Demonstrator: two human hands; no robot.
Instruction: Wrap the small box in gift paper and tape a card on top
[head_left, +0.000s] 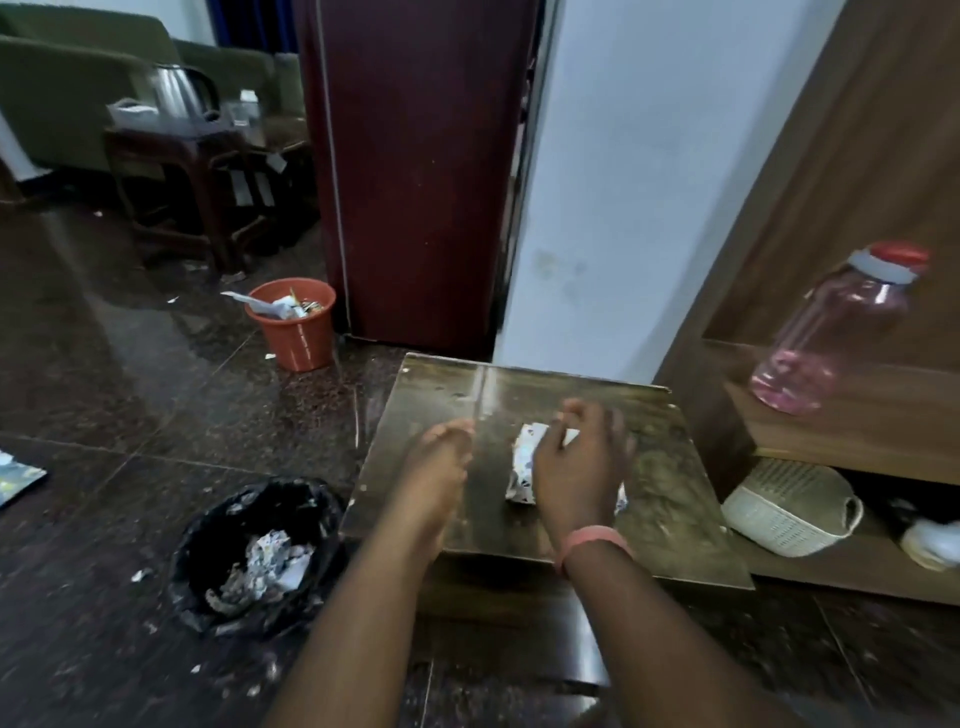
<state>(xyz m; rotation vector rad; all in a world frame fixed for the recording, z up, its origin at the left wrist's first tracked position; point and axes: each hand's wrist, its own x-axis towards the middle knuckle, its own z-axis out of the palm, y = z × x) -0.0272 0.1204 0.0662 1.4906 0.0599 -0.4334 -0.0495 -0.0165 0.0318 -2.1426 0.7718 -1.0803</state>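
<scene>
wrapped box (522, 470) under right grip (576, 467), fingers curled on it | left grip (441, 467) spread, beside

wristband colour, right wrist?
Pink. The wristband shows in the head view, just behind the right hand.

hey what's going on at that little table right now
A person is working on a small box already covered in patterned gift paper, lying on a low wooden table. The right hand is over the box, fingers bent near a white piece at its far end, maybe the card. The left hand is open beside it, holding nothing. A black bin of paper scraps stands on the floor to the left.
</scene>
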